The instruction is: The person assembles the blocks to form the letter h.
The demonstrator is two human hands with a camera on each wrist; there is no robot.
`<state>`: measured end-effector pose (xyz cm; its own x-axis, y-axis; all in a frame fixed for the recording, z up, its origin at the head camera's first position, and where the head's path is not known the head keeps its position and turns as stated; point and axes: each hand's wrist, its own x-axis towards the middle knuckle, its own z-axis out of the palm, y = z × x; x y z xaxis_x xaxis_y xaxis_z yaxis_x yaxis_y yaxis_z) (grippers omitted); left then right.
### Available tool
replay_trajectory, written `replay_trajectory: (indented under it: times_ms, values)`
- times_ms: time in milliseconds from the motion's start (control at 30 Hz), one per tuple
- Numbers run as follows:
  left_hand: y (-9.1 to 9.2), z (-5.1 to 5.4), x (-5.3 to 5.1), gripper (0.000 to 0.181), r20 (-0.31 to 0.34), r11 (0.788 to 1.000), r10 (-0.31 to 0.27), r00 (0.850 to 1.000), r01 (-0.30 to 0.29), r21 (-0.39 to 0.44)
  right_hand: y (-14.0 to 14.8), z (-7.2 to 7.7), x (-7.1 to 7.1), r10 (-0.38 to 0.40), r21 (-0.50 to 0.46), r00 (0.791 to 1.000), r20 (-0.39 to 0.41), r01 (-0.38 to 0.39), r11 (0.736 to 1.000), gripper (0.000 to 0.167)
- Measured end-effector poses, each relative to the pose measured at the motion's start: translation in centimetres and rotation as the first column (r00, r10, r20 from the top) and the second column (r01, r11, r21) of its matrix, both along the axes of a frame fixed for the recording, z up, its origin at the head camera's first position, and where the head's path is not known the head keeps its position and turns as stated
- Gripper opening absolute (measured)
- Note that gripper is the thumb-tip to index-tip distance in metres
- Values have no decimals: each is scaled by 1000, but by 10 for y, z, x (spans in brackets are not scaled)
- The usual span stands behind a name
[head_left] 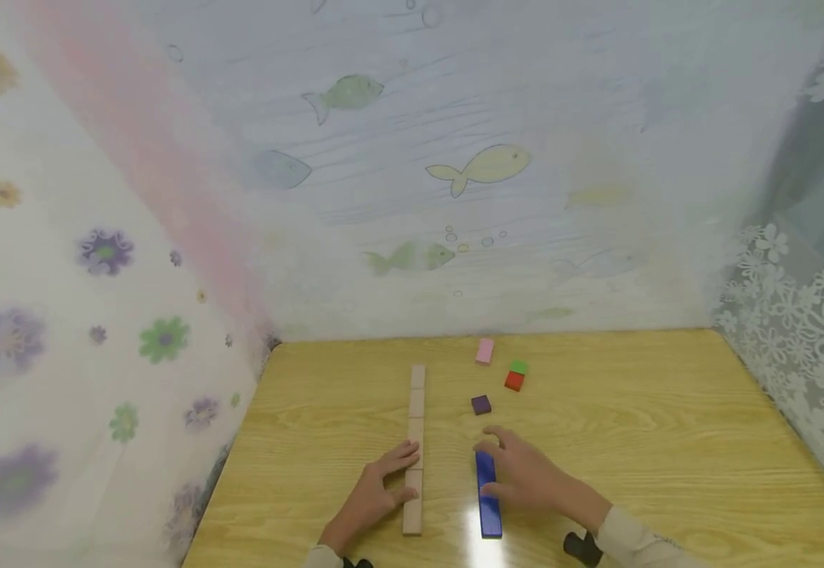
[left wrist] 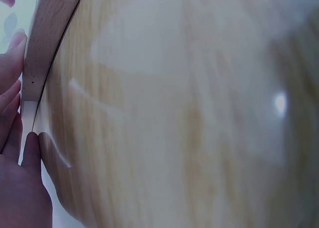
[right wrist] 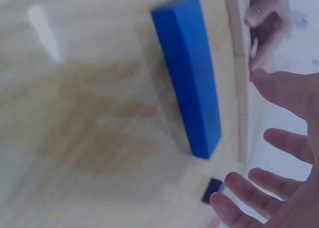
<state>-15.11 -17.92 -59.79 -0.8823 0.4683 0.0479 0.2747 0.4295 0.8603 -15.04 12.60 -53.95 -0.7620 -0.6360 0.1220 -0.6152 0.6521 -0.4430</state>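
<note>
A straight row of plain wooden blocks point(head_left: 415, 430) runs away from me across the table. My left hand point(head_left: 379, 487) rests along the row's left side, its thumb and fingertips touching the nearer blocks with the fingers fairly straight. To the right lies a long blue block point(head_left: 490, 517), roughly parallel to the row; the right wrist view shows the blue block point(right wrist: 192, 78) tilted across the picture. My right hand point(head_left: 528, 473) hovers over it with fingers spread and holds nothing. A small dark purple block point(head_left: 481, 405) sits just past the blue one.
Farther back are a pink block point(head_left: 485, 351) and a green block point(head_left: 519, 367) next to a red block point(head_left: 514, 382). The wooden table point(head_left: 639, 410) meets a wall point(head_left: 561, 102) with painted fish. Flowered curtains hang at both sides.
</note>
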Motion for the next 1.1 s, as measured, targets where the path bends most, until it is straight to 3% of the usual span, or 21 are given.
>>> replay_trajectory:
  times_ms: [233,667,867,1100]
  values:
    - [-1,-1,-2,59,2,1000,7,1000,-7,0,7,13,-16,-29,-82,999,-37,26,996,48]
    - [0,-2,0,58,8,1000,13,1000,-13,23,12,27,-37,-9,-104,997,-71,1,995,41]
    - [0,-4,-1,59,-5,999,13,1000,-13,29,15,30,-48,-18,-112,999,-47,12,994,37]
    - [0,-3,-1,60,-11,1000,11,1000,-11,27,19,34,-64,-16,-128,996,-88,4,992,38]
